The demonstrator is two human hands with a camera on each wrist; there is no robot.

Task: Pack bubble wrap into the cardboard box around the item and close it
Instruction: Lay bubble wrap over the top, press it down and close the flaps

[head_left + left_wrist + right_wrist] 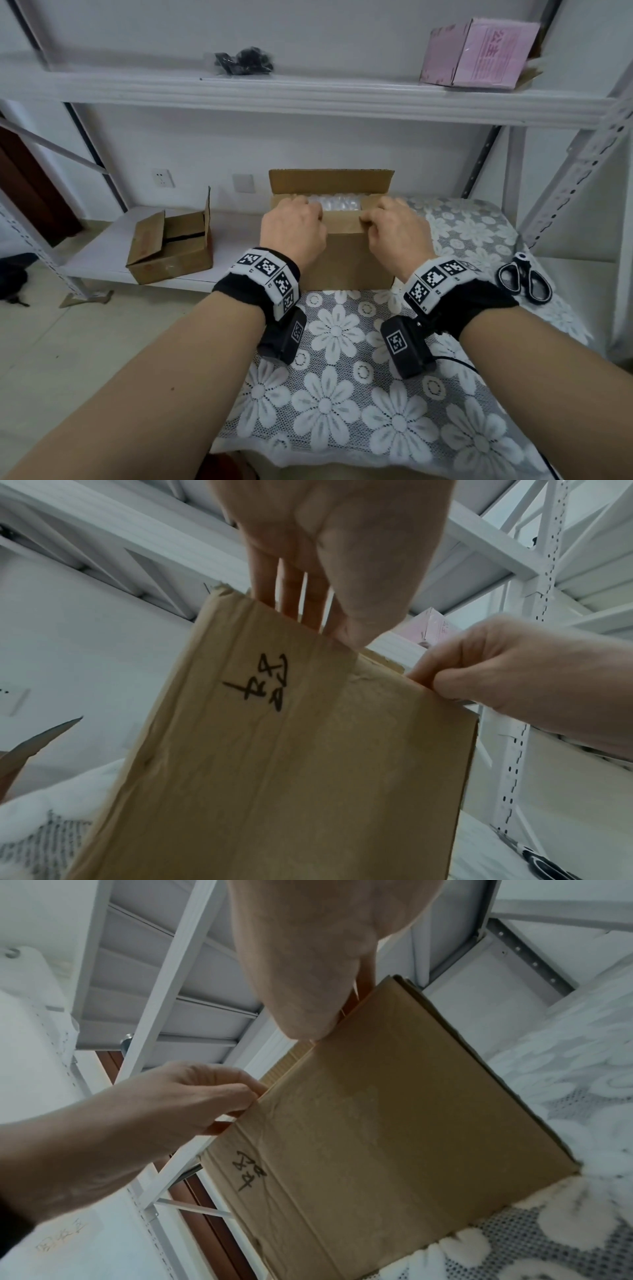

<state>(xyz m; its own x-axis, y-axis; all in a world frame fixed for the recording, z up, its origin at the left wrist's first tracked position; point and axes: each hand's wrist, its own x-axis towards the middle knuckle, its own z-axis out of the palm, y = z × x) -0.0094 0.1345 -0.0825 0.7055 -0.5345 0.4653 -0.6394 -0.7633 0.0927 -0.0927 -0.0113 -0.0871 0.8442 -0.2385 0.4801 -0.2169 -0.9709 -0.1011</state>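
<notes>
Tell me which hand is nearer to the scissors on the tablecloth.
Right. The right hand grips the cardboard box top edge on the side toward the scissors; the left hand grips the same edge farther away, across the box.

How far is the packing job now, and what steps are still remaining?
Done: bubble wrap already fills the cardboard box. In hand: the left hand and right hand both grip the near top edge, apparently the near flap. Left: the far flap stands upright, so the box is not yet closed.
</notes>
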